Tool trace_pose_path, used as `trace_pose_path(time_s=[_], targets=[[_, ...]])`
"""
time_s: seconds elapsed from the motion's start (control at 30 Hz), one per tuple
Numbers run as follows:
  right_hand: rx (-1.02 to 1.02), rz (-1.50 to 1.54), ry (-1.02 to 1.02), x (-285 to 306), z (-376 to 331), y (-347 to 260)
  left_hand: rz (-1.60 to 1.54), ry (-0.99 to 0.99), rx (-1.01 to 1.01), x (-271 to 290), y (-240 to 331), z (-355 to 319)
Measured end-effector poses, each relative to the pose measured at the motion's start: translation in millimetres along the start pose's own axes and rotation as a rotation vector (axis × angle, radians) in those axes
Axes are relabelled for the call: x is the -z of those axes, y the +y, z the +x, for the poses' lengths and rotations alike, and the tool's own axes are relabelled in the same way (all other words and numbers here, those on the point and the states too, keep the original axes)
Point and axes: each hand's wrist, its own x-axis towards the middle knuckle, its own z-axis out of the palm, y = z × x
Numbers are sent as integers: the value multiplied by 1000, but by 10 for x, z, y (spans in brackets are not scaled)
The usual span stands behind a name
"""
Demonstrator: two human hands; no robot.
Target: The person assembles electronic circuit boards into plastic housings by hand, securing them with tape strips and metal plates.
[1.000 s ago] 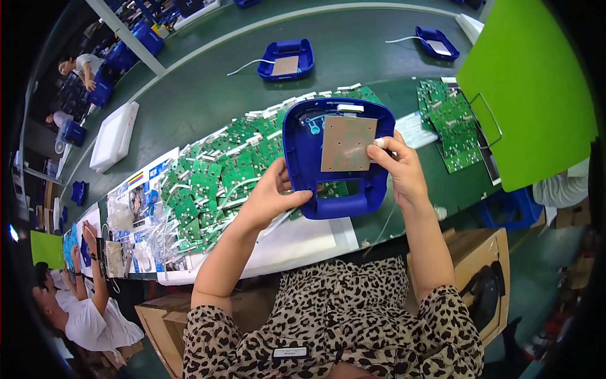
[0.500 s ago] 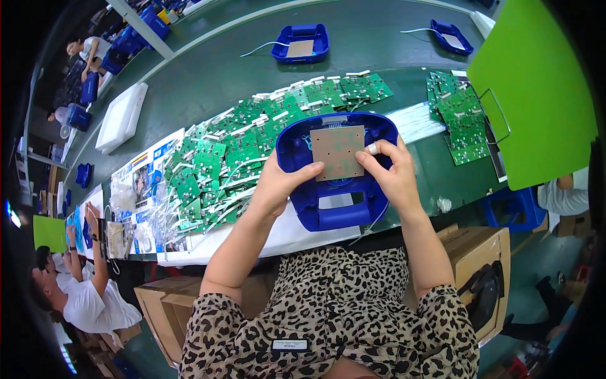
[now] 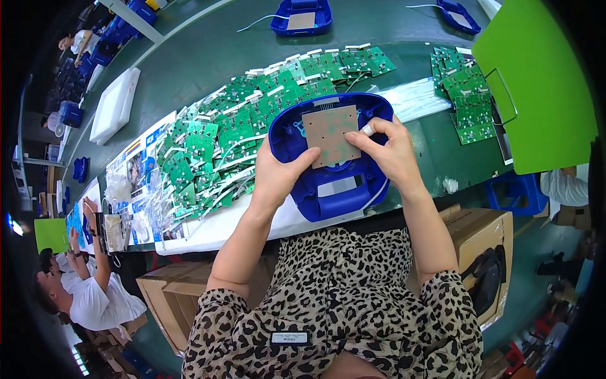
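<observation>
A blue plastic housing (image 3: 302,197) with a handle opening is held open side up in front of me. Inside its upper half lies a square circuit board (image 3: 330,129), plain brown face up and slightly tilted. My left hand (image 3: 278,172) grips the housing's left rim, its thumb on the board's lower left corner. My right hand (image 3: 396,151) holds the right side, with its thumb pressing the board near the right edge. A white wrap (image 3: 367,130) covers a fingertip of that hand. The fingers beneath the housing are hidden.
Many green circuit boards (image 3: 233,132) are heaped behind and left of the housing; another pile (image 3: 470,95) lies by a lime-green panel (image 3: 536,82). Two similar blue housings (image 3: 325,19) (image 3: 459,18) sit farther back. Cardboard boxes (image 3: 486,237) stand below the table edge. Co-workers sit at left.
The board has turned slightly counterclockwise in the housing. My right fingers have curled inward over the rim, and the thumb has shifted along the board. The whole view has moved a little.
</observation>
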Motion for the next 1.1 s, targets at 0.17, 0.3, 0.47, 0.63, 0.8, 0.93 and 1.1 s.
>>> trace_pose_path(time_s=[0.17, 0.3, 0.47, 0.63, 0.8, 0.93, 1.1], targets=[[9, -54, 64, -42, 12, -51, 25, 53, -7, 26, -25, 26], [19, -95, 38, -57, 27, 11, -99, 9, 109, 57, 1, 50], [13, -115, 23, -19, 49, -24, -51, -107, 166, 291, 122, 137], [18, -74, -40, 48, 69, -7, 288, -462, 279, 503, 507, 458], [251, 136, 133, 277, 119, 15, 74, -382, 456, 907, 500, 1070], [152, 81, 280, 392, -138, 223, -507, -9, 368, 1567, 411, 1659], [126, -150, 111, -34, -725, 539, -839, 475, 258, 1946, 81, 2599]])
